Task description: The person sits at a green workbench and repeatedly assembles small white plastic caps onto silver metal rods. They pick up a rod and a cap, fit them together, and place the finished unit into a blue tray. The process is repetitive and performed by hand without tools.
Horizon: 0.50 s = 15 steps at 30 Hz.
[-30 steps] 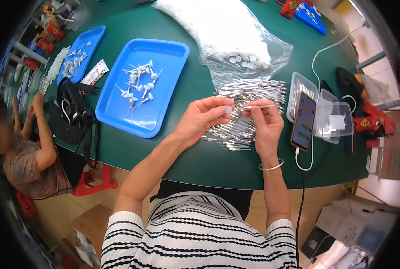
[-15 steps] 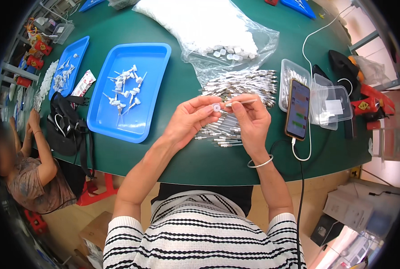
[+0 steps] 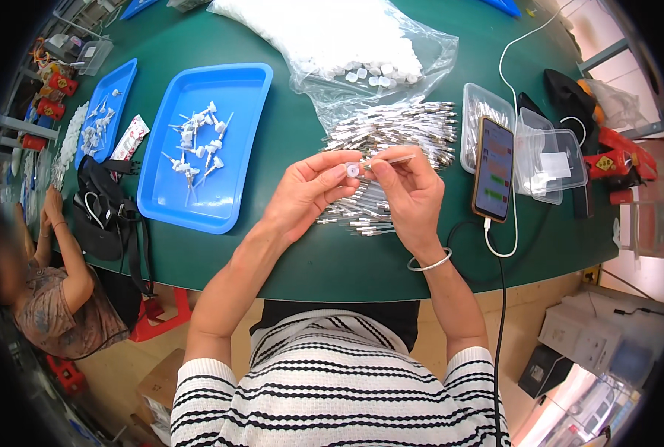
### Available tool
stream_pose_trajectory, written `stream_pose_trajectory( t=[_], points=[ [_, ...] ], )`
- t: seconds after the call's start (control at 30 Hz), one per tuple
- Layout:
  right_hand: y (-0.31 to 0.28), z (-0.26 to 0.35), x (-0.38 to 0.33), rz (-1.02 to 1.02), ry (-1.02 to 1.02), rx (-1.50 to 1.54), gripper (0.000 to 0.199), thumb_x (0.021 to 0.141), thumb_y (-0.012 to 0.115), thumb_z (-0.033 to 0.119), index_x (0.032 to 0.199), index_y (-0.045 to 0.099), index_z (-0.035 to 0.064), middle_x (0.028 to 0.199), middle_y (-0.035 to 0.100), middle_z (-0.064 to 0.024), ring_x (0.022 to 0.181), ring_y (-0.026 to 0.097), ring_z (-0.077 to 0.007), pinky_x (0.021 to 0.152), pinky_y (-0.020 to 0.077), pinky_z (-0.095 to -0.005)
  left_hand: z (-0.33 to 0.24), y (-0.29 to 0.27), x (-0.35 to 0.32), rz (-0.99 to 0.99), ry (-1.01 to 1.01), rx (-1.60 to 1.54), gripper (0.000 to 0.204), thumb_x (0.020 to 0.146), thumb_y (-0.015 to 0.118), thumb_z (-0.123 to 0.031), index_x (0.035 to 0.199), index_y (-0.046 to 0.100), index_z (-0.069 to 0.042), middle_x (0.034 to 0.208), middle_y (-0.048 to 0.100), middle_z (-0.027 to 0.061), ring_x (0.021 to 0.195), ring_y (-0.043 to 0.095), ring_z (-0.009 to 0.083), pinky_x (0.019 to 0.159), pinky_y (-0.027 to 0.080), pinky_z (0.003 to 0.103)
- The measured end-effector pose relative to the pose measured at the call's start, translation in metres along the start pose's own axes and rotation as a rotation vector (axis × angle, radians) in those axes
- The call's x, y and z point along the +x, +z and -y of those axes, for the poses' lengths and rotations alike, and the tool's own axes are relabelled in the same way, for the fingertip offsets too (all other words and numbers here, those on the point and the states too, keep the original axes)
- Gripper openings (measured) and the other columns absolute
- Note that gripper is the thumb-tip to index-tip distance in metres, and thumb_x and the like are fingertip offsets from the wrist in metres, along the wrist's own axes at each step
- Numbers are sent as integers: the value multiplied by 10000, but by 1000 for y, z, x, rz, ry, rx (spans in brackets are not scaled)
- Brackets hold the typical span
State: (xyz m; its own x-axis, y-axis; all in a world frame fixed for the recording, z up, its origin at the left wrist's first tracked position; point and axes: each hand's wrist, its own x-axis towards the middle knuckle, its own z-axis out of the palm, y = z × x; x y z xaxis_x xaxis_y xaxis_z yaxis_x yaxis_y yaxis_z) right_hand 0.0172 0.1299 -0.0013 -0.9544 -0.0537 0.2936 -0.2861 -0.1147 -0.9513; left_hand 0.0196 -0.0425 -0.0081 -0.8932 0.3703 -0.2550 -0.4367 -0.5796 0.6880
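Note:
Between the thumb and fingertips of my left hand [image 3: 296, 192] is a small white plastic cap [image 3: 353, 170], its round end facing up. My right hand [image 3: 412, 192] pinches a thin rod with a metal end [image 3: 397, 159]. The rod's tip points left at the cap, very close to it; fingers hide whether they touch. Just beyond and below both hands spreads a pile of thin white and metal rods [image 3: 421, 130]. Left of my hands lies a blue tray [image 3: 224, 190] with several capped rods [image 3: 190, 138] in it.
A clear bag of white caps [image 3: 324, 45] lies behind the pile. At right are a phone [image 3: 493, 171] on a cable, a box of rods [image 3: 475, 112] and clear containers [image 3: 551, 164]. A black bag [image 3: 99, 223], second blue tray [image 3: 127, 97] and a seated person [image 3: 67, 287] are at left.
Both hands keep their pinch grips on the cap and the rod, with only slight finger movement. The whole view has shifted a little, so the table's things sit slightly higher and further left.

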Motion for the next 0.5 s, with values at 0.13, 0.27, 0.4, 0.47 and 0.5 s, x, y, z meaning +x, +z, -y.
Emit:
stream_pose_trajectory(
  t=[0.13, 0.27, 0.4, 0.47, 0.5],
  points=[
    [-1, -1, 0, 9, -30, -60, 107, 889, 645, 93, 917, 600, 0, 846, 656, -55, 769, 648, -111, 710, 519, -247, 0, 0, 0, 2, -2, 11, 289, 918, 587, -83, 1180, 577, 38, 987, 658, 83, 857, 655, 122, 800, 558, 220],
    [-1, 2, 0, 9, -48, -115, 107, 877, 656, 89, 914, 607, 2, 837, 663, -62, 753, 652, -121, 695, 523, -252, 0, 1, 0, -15, -4, 29, 290, 917, 589, -89, 1179, 578, 37, 982, 658, 84, 859, 656, 122, 796, 560, 218],
    [-2, 3, 2, 20, -72, -151, 111, 873, 660, 91, 916, 607, 3, 831, 663, -67, 745, 655, -130, 685, 524, -258, 0, 0, 0, -8, -7, 15, 290, 919, 586, -91, 1177, 578, 40, 972, 660, 85, 857, 657, 123, 792, 561, 218],
    [-2, 3, 1, 20, -74, -149, 112, 871, 662, 93, 915, 608, 5, 828, 663, -69, 741, 656, -135, 681, 525, -261, 0, 0, 0, -6, -12, 7, 289, 922, 582, -92, 1177, 578, 43, 968, 661, 85, 854, 659, 124, 790, 562, 219],
    [-2, 3, 1, 22, -70, -156, 113, 870, 663, 93, 914, 609, 5, 826, 663, -69, 739, 657, -137, 679, 525, -261, 1, 0, 0, -6, -15, 4, 289, 923, 580, -92, 1177, 577, 45, 966, 662, 86, 851, 660, 125, 790, 562, 220]
  ],
)
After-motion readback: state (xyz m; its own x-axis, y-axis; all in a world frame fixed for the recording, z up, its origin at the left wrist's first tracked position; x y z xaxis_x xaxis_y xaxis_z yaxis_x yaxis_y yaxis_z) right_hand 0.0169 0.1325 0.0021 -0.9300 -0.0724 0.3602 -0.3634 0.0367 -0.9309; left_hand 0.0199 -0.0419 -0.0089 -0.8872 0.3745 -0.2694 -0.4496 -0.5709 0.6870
